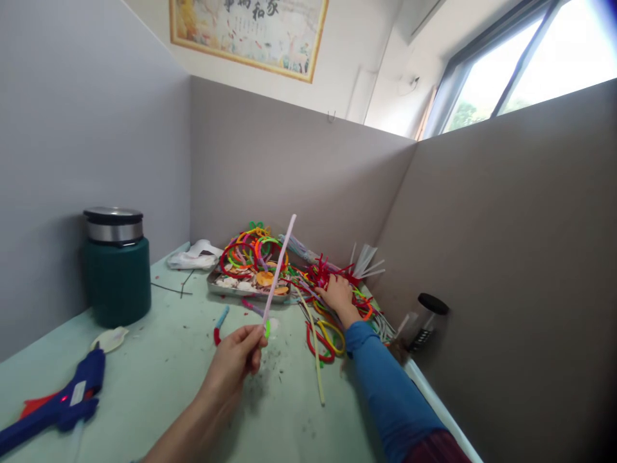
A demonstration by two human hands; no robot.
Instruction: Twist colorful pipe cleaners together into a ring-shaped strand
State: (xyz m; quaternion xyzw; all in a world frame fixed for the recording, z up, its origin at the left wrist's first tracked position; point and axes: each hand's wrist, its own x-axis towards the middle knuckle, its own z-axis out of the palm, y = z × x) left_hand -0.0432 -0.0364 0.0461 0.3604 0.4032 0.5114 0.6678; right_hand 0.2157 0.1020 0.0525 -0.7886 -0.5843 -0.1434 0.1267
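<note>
My left hand [241,350] is closed in a pinch on a pale pink pipe cleaner [280,267], which stands up tilted to the right. A bit of bright green [267,329] shows beside its fingertips. My right hand [339,296] rests over a heap of coloured pipe cleaners [328,270], palm down, thumb apart from the fingers. The fingertips are partly lost among the red stems, and nothing is plainly gripped. Close below it lie looped red and yellow pipe cleaners [332,341] and a long pale yellow one [315,350].
A metal tray [226,290] holds coloured rings and loose pieces. At left stand a dark green flask [117,276] and a blue glue gun [80,392]. A black-lidded clear container [429,315] is at right. Grey partitions [289,161] enclose the table.
</note>
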